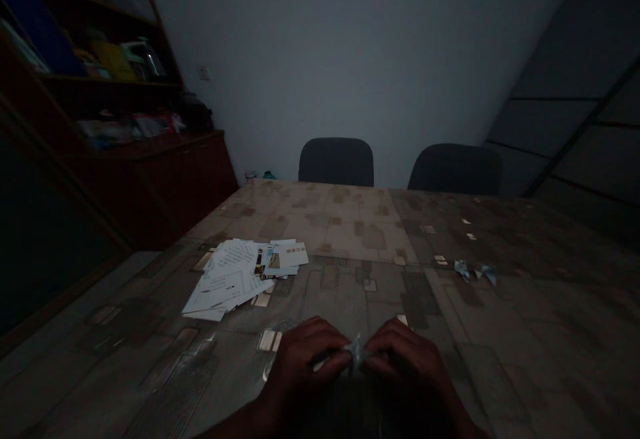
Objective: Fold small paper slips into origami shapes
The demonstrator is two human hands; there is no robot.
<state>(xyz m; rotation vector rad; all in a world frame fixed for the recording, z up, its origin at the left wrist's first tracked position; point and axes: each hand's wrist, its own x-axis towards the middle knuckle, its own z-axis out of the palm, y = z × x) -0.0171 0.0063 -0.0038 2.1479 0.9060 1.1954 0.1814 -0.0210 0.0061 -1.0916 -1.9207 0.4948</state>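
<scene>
Low in the middle of the view, my left hand [313, 356] and my right hand [407, 356] meet over the near part of the table. Between their fingertips is a small pale folded piece of paper [356, 349], pinched from both sides. Its lower part is lost in shadow. Off to the right lie two small crumpled or folded paper pieces [486, 274], close together. A loose pile of printed papers [225, 282] is spread to the left, with small cards [287, 257] at its right end.
The table [340, 226] has a patterned cover with shiny rectangles. Two dark chairs [336, 160] stand at its far side, before a plain wall. A wooden cabinet [185, 166] with filled shelves is on the left. The room is dim.
</scene>
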